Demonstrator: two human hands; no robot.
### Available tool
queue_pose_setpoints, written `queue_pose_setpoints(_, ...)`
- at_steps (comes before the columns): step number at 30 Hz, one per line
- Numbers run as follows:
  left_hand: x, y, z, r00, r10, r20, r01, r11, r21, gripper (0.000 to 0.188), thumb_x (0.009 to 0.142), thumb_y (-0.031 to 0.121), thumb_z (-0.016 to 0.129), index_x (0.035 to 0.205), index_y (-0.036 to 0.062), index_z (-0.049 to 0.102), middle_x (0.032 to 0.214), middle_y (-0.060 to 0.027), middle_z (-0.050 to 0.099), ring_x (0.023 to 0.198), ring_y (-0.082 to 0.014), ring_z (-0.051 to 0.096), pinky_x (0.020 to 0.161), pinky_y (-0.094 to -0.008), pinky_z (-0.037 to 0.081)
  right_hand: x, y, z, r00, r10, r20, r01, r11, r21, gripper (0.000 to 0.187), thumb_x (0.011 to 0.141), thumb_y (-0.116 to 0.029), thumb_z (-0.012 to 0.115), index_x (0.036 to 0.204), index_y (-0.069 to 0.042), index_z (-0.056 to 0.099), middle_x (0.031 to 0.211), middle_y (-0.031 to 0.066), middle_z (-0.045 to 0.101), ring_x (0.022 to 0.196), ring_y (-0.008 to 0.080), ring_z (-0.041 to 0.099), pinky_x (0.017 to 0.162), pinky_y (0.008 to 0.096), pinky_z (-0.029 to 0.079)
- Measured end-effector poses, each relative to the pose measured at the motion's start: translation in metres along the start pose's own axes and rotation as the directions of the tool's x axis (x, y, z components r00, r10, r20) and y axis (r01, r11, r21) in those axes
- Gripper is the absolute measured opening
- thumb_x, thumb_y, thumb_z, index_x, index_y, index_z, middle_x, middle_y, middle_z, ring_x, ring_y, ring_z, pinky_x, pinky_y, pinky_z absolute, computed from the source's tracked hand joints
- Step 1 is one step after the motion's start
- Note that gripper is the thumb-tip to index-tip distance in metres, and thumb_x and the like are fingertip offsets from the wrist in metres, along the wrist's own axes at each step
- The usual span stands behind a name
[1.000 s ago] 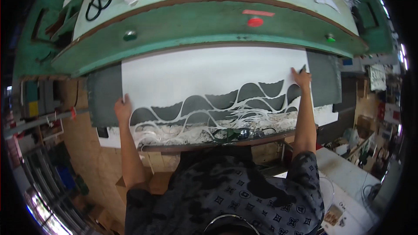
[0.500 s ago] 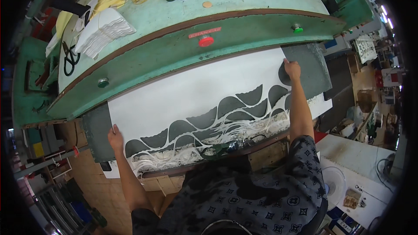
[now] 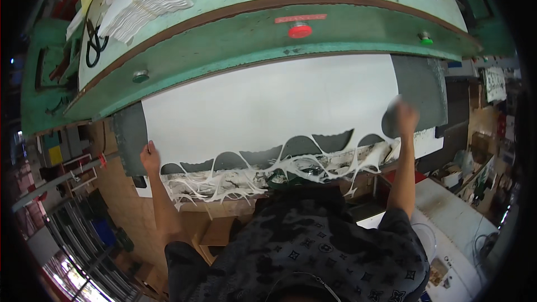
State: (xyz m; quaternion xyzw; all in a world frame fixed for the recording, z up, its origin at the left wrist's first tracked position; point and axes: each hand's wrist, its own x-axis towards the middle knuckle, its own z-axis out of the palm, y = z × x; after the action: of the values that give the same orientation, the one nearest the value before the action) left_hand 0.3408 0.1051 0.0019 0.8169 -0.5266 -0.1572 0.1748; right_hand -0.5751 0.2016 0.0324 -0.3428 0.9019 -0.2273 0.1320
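Observation:
A large white sheet (image 3: pixel 268 106) lies on the dark grey bed (image 3: pixel 419 84) of a green press machine (image 3: pixel 279 39). Its near edge is cut into wavy scallops, with stringy white offcuts (image 3: pixel 235 182) hanging along the front. My left hand (image 3: pixel 150 156) presses on the sheet's near left corner, fingers flat. My right hand (image 3: pixel 404 116) is blurred by motion at the sheet's right edge, over the grey bed; whether it grips the sheet is unclear.
The machine's green top carries a red button (image 3: pixel 300 31), a green button (image 3: pixel 426 38), a metal knob (image 3: pixel 140 75), a stack of white pieces (image 3: pixel 142 5) and black scissors (image 3: pixel 95 45). Shelving stands at the left, a white table (image 3: pixel 458 218) at the right.
The white sheet has slid toward me out from under the press head, so less of the dark scalloped bed shows. My right hand has dropped lower along the right edge.

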Motion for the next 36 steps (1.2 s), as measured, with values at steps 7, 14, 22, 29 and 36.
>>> queue_pose_setpoints(7,-0.041,0.035,0.027,0.986,0.133,-0.102,-0.133,0.991,0.008,0.046,0.105,0.034,0.058,0.084,-0.0061,0.061,0.072,-0.0274,0.057,0.063,-0.0439,0.048,0.062,-0.0484,0.042,0.069,0.035,-0.034,1.000,0.010,0.025,-0.013,0.993,0.115,0.041,0.096,-0.036,0.076,0.086,0.003,0.075,0.070,-0.0025,0.060,0.069,0.0078,0.048,0.063,0.0287,0.041)
queue_pose_setpoints(14,0.023,0.065,0.041,0.974,0.179,-0.143,-0.173,0.984,0.054,0.044,0.104,0.034,0.059,0.081,-0.0039,0.059,0.073,-0.0289,0.058,0.066,-0.0495,0.053,0.063,-0.0512,0.044,0.069,0.011,-0.005,0.998,0.019,-0.055,-0.004,0.969,0.249,0.042,0.097,-0.035,0.075,0.090,0.006,0.073,0.077,-0.0002,0.062,0.074,0.0098,0.050,0.068,0.0302,0.043)
queue_pose_setpoints(22,-0.049,0.077,0.015,0.994,0.081,-0.076,-0.071,0.989,0.129,0.042,0.104,0.033,0.059,0.082,-0.0032,0.062,0.069,-0.0282,0.058,0.063,-0.0485,0.055,0.061,-0.0524,0.044,0.042,0.067,-0.022,0.994,-0.079,-0.081,0.086,0.993,0.077,0.048,0.098,-0.041,0.071,0.108,0.006,0.077,0.076,0.0122,0.071,0.070,0.0165,0.061,0.068,0.0404,0.048)
queue_pose_setpoints(29,-0.056,0.073,0.041,0.984,0.106,-0.144,-0.095,0.992,0.085,0.044,0.104,0.035,0.059,0.084,-0.0040,0.063,0.070,-0.0280,0.060,0.064,-0.0482,0.057,0.061,-0.0526,0.045,0.072,0.051,-0.012,0.986,-0.125,-0.112,0.089,0.955,-0.284,0.057,0.094,-0.052,0.069,0.105,0.003,0.077,0.069,0.0235,0.067,0.065,0.0331,0.067,0.068,0.0502,0.050)
queue_pose_setpoints(36,-0.054,0.077,0.044,0.979,0.127,-0.160,-0.095,0.976,0.197,0.050,0.103,0.042,0.058,0.087,-0.0042,0.067,0.068,-0.0263,0.062,0.063,-0.0495,0.058,0.067,-0.0541,0.051,0.079,0.044,0.000,0.990,0.000,-0.142,-0.036,0.968,-0.250,0.058,0.092,-0.057,0.069,0.103,-0.001,0.079,0.091,0.0246,0.075,0.089,0.0407,0.073,0.083,0.0480,0.055)
